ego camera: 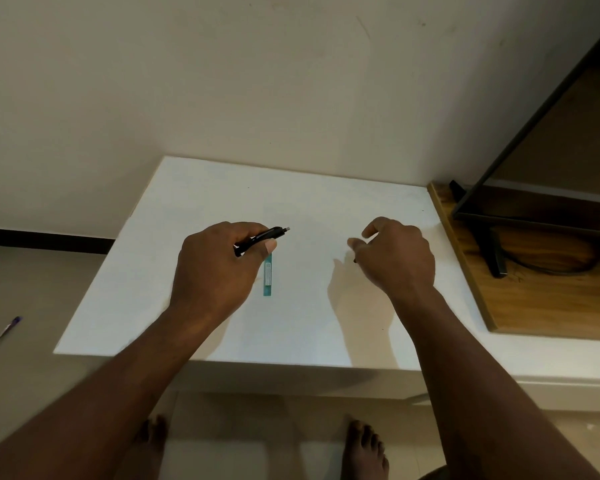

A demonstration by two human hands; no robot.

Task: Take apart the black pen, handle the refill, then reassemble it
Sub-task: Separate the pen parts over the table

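Left hand (215, 268) has its grip pinched around the black pen (262, 239), thumb pressed along the barrel, clicker end poking out beyond the fingers. It looks light, stiff and slick, so best held mid-barrel while twisting. Just under that grip lies a teal packet (267, 277) on the table (125, 299). Off to the side, the right hand (395, 258) hovers with its grip loosely curled; whether it holds anything, I cannot tell.

One head-worn camera looks steeply down and forward over the white table (194, 202), close above it.
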